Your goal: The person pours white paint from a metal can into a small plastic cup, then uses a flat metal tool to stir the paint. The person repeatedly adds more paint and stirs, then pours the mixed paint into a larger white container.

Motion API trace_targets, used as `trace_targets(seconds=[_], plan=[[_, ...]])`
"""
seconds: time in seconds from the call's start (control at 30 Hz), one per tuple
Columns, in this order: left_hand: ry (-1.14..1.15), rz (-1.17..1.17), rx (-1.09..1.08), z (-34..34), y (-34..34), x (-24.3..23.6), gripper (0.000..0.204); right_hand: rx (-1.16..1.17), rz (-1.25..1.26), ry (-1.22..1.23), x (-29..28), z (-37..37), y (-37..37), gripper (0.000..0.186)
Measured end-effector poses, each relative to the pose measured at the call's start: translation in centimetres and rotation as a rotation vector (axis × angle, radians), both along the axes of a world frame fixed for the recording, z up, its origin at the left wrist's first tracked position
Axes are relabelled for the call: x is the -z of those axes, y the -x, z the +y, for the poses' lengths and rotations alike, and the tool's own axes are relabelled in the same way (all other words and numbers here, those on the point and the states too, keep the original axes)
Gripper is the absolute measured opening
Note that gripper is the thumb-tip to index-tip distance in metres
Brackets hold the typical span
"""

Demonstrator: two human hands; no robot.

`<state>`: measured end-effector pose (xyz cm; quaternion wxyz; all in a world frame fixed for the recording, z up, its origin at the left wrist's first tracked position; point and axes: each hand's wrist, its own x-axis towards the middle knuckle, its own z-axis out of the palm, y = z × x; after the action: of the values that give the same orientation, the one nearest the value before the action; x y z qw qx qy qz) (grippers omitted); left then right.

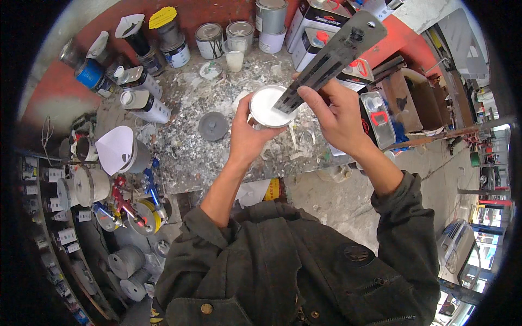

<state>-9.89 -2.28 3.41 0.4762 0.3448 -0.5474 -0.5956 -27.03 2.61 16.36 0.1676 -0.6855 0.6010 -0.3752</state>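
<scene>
Above the middle of the bench, somewhat toward its right edge, the left hand wraps a round mixing cup, thumb on the near side and fingers around the left. Whether the cup's base also rests on the bench cannot be told. The right grip pinches a dark, slotted mixing stick, the thumb of the right hand flat on its face and the fingers behind. The stick leans steeply, its broad holed end up toward the bench's far right corner and its lower end in the white liquid, probably paint.

The step looks like stirring. Doing it well would mean slow, level circles, with the blade sweeping the wall and the bottom, where thick material tends to settle. The surface seems close to the rim, so a fast stroke could slop over the left fingers; bracing the cup firmly on the bench would help. A more upright stick should reach the bottom corners better. Before lifting it away, scraping both faces on the rim would limit drips onto the grey lid to the left and the paper scraps toward the front edge.
</scene>
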Motion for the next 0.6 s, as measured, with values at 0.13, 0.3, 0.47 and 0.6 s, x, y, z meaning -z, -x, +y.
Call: trace_targets(seconds=[0.13, 0.3, 0.47, 0.6], plan=[[-0.024, -0.014, 0.009, 0.1, 0.1, 0.1, 0.090, -0.017, -0.117, 0.265, -2.3, -0.6, -0.6, 0.022], [-0.056, -0.050, 0.004, 0.4, 0.0, 0.2, 0.090, 0.051, -0.082, 0.295, -3.9, -1.5, 0.9, 0.021], [-0.038, -0.034, -0.010, 0.3, -0.1, 0.4, 0.091, 0.027, 0.053, 0.231, -0.7, -1.9, 1.2, 0.024], [-0.023, -0.052, -0.026, 0.2, 0.1, 0.6, 0.092, 0.025, 0.068, 0.079, 0.9, -0.3, 0.5, 0.026]])
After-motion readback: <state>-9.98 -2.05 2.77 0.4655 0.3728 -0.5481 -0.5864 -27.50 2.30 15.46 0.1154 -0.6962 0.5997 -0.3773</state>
